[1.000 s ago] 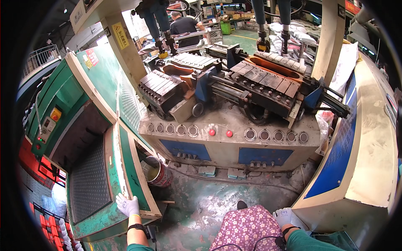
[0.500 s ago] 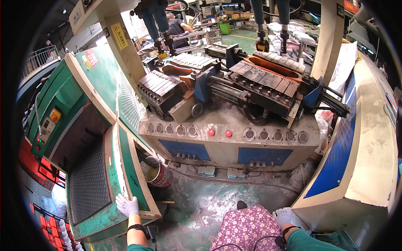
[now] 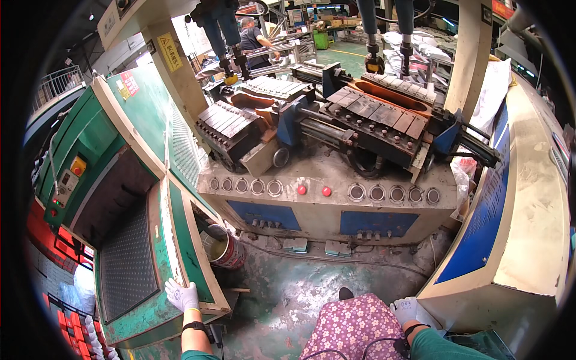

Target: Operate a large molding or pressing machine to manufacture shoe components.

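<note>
My left hand (image 3: 182, 295), in a white glove, lies on the worn front edge of a green machine (image 3: 157, 300) with its fingers stretched out and nothing in them. Close to the lower corner of the cream cabinet (image 3: 480, 294) is my right hand (image 3: 406, 308), also gloved in white. Its back shows beside my flowered apron (image 3: 354, 327), but the fingers are mostly hidden. Ahead stands a beige machine (image 3: 312, 219) with two red buttons and a row of round black buttons on either side. On top of it sit two metal clamping fixtures (image 3: 377, 117) around orange-brown moulds.
A bucket (image 3: 227, 251) stands between the green and beige machines. Two pale blue-green foot pedals (image 3: 338, 248) and cables lie on the floor. Blue press columns (image 3: 219, 30) hang above the fixtures. A person (image 3: 255, 45) is at work behind the machine.
The person in the background has raised and turned their head. My view has shifted very slightly; both my hands stay where they were.
</note>
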A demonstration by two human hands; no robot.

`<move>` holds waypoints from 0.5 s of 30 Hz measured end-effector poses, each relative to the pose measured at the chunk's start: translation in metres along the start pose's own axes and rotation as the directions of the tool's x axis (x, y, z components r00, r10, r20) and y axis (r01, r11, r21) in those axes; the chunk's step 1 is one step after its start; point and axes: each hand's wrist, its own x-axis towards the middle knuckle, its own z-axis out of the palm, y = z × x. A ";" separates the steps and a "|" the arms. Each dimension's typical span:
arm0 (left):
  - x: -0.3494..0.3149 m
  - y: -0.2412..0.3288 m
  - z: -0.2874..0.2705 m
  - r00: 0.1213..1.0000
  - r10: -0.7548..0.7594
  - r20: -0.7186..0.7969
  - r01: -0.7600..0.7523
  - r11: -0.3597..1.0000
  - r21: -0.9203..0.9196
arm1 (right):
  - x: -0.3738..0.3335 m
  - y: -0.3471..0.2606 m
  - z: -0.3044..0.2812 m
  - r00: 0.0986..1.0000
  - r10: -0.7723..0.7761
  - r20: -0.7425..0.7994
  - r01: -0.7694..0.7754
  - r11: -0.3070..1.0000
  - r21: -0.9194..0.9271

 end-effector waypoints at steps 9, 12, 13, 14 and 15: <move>0.002 -0.002 0.007 1.000 0.012 -0.016 -0.013 1.000 -0.017 | 0.000 0.000 0.001 1.000 0.015 0.006 -0.015 1.000 -0.013; 0.001 0.001 0.004 1.000 0.009 -0.012 -0.009 1.000 -0.019 | 0.001 0.002 0.009 1.000 0.013 -0.002 -0.013 1.000 -0.015; 0.000 0.001 0.003 1.000 0.006 -0.009 -0.006 1.000 -0.017 | 0.001 0.002 0.010 1.000 0.007 -0.005 -0.008 1.000 -0.013; 0.000 0.002 0.002 1.000 0.007 -0.009 -0.007 1.000 -0.017 | 0.001 0.002 0.011 1.000 0.008 -0.005 -0.008 1.000 -0.013; -0.001 0.003 0.001 1.000 0.006 -0.005 -0.006 1.000 -0.017 | 0.001 0.003 0.013 1.000 0.011 -0.009 -0.011 1.000 -0.010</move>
